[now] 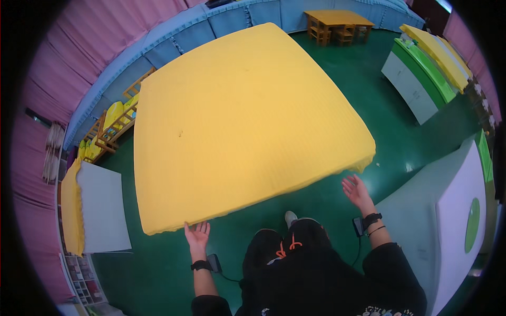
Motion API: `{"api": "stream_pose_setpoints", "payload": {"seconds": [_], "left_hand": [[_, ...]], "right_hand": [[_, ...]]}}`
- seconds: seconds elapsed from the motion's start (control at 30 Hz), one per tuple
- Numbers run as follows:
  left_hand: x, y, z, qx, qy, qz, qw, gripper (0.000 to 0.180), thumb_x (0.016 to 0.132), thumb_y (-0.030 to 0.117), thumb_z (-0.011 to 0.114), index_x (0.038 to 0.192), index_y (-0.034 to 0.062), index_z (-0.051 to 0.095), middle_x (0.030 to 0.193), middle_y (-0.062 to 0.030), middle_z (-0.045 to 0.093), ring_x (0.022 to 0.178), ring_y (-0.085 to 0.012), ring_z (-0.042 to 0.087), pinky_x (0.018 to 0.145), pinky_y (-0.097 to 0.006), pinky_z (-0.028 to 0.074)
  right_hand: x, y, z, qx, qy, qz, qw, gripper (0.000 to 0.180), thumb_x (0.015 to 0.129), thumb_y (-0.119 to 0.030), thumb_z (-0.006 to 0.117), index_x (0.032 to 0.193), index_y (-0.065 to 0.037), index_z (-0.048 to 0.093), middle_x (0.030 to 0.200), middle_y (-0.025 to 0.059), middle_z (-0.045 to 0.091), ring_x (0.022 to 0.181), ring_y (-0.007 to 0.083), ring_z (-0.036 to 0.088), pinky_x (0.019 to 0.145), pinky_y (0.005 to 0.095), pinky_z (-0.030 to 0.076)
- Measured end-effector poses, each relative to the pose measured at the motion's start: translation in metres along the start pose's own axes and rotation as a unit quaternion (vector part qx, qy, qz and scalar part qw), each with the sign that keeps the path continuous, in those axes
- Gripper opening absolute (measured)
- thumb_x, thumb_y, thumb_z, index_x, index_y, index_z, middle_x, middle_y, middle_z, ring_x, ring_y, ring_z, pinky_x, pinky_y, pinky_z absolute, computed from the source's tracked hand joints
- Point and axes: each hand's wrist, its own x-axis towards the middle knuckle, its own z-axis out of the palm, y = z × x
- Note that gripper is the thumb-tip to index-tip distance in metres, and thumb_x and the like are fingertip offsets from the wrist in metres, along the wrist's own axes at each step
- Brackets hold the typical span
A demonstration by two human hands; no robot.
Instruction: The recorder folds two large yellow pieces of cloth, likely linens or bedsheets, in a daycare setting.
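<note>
Under the yellow sheet (237, 126), left hand (197, 237) fingertips hidden.

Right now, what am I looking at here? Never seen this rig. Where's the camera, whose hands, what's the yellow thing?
It is a fisheye camera worn on a person's head, looking down, so straight edges bend near the rim. The forearms entering from below are the wearer's own. The left hand is open, fingertips at the near edge of a big yellow foam mat. The right hand is open, palm up, just below the mat's near right corner, gripping nothing. Below lies a green floor. Small wooden chairs stand at the left.
</note>
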Motion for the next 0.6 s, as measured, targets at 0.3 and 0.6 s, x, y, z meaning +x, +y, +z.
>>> {"api": "stream_pose_setpoints", "payload": {"seconds": [0.3, 0.6], "left_hand": [[0.028, -0.002, 0.002, 0.004, 0.119, 0.051, 0.992, 0.082, 0.082, 0.070, 0.066, 0.140, 0.0181, 0.041, 0.144, -0.0109, 0.041, 0.133, -0.0267, 0.038, 0.109, -0.049, 0.033], [0.025, 0.026, -0.011, -0.100, 0.101, 0.081, 0.987, 0.074, 0.088, 0.066, 0.061, 0.142, 0.0172, 0.042, 0.147, -0.0078, 0.042, 0.136, -0.0234, 0.039, 0.112, -0.054, 0.027]], "right_hand": [[0.083, -0.030, 0.022, 0.292, 0.091, -0.047, 0.951, 0.068, 0.095, -0.063, 0.048, 0.141, -0.013, 0.045, 0.139, 0.0076, 0.053, 0.132, 0.0253, 0.047, 0.111, 0.0456, 0.032], [0.065, -0.065, 0.021, 0.322, 0.157, -0.166, 0.919, 0.062, 0.091, -0.056, 0.064, 0.136, -0.015, 0.051, 0.140, 0.0095, 0.049, 0.132, 0.0271, 0.046, 0.111, 0.0446, 0.038]]}}
